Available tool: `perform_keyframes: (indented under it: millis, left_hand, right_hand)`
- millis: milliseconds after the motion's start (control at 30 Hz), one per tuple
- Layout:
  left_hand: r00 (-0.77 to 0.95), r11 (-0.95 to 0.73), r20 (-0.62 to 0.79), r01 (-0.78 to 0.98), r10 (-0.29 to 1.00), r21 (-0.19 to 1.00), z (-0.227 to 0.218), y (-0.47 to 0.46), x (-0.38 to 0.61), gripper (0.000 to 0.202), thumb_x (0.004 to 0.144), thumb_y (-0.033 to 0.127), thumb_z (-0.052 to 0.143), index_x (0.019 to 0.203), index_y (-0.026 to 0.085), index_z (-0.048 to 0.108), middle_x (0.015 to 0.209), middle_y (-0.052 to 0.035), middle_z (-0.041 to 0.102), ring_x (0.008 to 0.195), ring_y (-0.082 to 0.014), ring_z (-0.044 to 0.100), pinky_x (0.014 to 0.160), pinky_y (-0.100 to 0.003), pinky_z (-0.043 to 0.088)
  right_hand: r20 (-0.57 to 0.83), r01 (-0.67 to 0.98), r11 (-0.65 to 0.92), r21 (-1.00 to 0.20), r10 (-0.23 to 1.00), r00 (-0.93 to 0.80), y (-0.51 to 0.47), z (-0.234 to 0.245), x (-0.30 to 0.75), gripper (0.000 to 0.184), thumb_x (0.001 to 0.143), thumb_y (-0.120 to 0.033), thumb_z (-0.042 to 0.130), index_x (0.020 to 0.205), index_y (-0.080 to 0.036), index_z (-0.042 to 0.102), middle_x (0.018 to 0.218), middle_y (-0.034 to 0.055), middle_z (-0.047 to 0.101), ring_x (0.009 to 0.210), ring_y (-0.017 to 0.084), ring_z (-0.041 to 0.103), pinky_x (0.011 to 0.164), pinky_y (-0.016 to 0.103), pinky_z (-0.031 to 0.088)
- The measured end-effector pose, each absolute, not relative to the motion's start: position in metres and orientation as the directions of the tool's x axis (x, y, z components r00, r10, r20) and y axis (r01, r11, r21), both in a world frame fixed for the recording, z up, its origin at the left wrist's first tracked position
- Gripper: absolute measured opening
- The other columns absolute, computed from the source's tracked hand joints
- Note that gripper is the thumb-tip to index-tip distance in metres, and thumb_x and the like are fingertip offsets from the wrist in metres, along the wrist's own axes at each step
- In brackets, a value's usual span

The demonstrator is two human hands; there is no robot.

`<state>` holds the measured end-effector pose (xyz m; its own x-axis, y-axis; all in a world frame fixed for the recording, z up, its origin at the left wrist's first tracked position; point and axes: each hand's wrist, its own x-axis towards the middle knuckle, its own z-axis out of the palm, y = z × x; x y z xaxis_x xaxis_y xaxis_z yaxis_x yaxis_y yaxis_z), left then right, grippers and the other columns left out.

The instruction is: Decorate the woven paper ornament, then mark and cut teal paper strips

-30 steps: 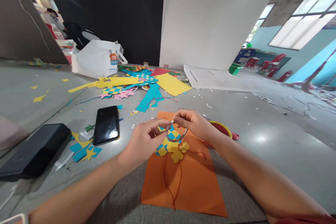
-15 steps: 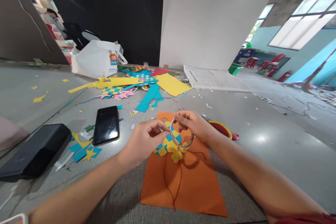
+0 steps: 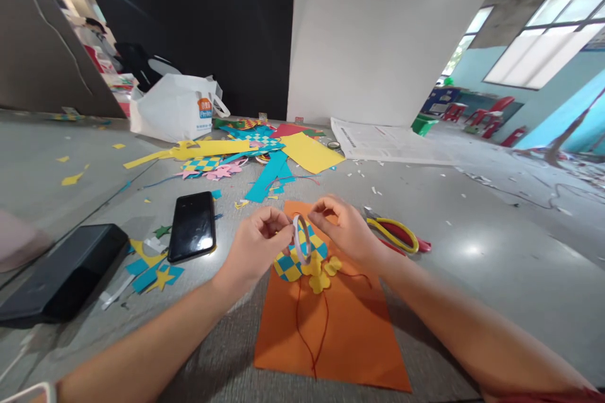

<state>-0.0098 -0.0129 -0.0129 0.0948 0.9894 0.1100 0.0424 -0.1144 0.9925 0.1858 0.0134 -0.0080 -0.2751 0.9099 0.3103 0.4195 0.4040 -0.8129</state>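
The paper loop [image 3: 301,239] stands upright in the left hand's [image 3: 258,249] grip.

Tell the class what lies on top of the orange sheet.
A checked weave, yellow paper flowers, red string; the left hand and right hand hide the weave's top.

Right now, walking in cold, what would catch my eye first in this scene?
Your eye would likely go first to the bright orange paper sheet at bottom centre, with a yellow-and-blue woven paper piece and a yellow paper flower on it. Just above, the left hand and right hand meet at a thin pale ring. Farther back, a yellow paper sheet and a turquoise paper strip lie among scattered scraps.
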Motion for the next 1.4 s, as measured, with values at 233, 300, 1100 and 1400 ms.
perform_keyframes:
  millis: [233, 300, 1100, 1400]
  left_hand:
    - [-0.040, -0.159, 0.160, 0.039, 0.986, 0.987, -0.020, -0.009, -0.010, 0.013, 0.073, 0.028, 0.072, 0.075, 0.018, 0.065, 0.068, 0.0014, 0.066, 0.058, -0.0124, 0.060, 0.057, -0.026, 0.049]
    - [-0.059, -0.164, 0.165, 0.033, 0.984, 0.986, -0.021, -0.011, -0.008, 0.013, 0.074, 0.028, 0.072, 0.076, 0.018, 0.065, 0.072, 0.0007, 0.067, 0.060, -0.0124, 0.060, 0.058, -0.026, 0.050]
    - [0.132, -0.289, 0.260, 0.312, 0.956, 0.905, -0.008, -0.019, -0.011, 0.010, 0.082, 0.028, 0.063, 0.075, 0.021, 0.063, 0.071, 0.0007, 0.064, 0.063, -0.0142, 0.057, 0.059, -0.027, 0.044]
    - [0.225, -0.291, 0.228, 0.312, 0.947, 0.904, -0.007, -0.018, -0.010, 0.014, 0.080, 0.025, 0.059, 0.067, 0.021, 0.056, 0.064, 0.0029, 0.056, 0.061, -0.0123, 0.048, 0.057, -0.026, 0.037]
  right_hand:
    - [0.097, 0.307, 0.252, -0.918, 0.892, -0.442, -0.005, -0.002, 0.170, 0.019, 0.086, -0.036, 0.073, 0.091, -0.018, 0.071, 0.091, 0.0049, 0.075, 0.085, 0.019, 0.067, 0.080, 0.032, 0.052]
    - [0.062, 0.272, 0.197, -0.942, 0.898, -0.435, -0.005, -0.005, 0.166, 0.019, 0.083, -0.035, 0.075, 0.092, -0.018, 0.072, 0.092, 0.0054, 0.076, 0.086, 0.019, 0.068, 0.080, 0.032, 0.052]
    - [0.274, 0.403, 0.402, -0.822, 0.900, -0.338, 0.005, -0.009, 0.179, 0.010, 0.078, -0.021, 0.060, 0.070, -0.021, 0.055, 0.069, -0.0023, 0.056, 0.069, 0.014, 0.051, 0.067, 0.027, 0.040]
    - [0.352, 0.445, 0.500, -0.743, 0.857, -0.376, 0.007, -0.011, 0.178, 0.020, 0.073, -0.017, 0.057, 0.063, -0.022, 0.041, 0.065, -0.0038, 0.046, 0.064, 0.013, 0.041, 0.061, 0.027, 0.031]
